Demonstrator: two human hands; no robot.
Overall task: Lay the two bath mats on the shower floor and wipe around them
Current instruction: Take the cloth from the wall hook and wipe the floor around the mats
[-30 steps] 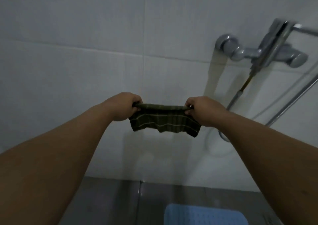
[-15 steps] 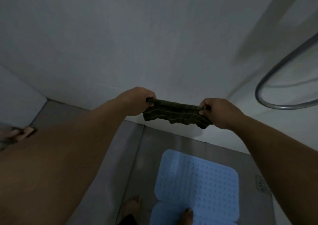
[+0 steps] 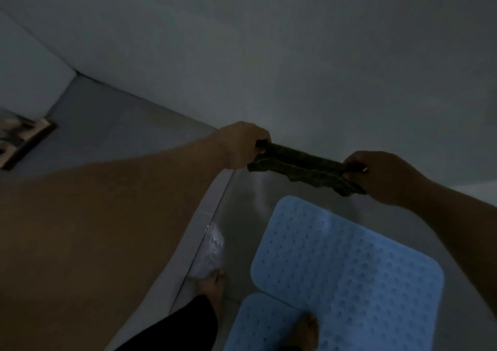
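Left hand (image 3: 242,143) and right hand (image 3: 376,174) grip a dark cloth (image 3: 304,166) stretched lengthwise, seemingly just above the blue mats' (image 3: 349,264) far edge.

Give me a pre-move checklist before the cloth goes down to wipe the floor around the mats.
1. Cloth gripped at both ends by left hand and right hand: ok.
2. Both blue mats, far one and near one, laid on the floor: ok.
3. Mats fully flat: cannot tell.
4. Cloth at floor level: not ok, held in the air.
5. Wet patch left of the mats wiped: not ok.
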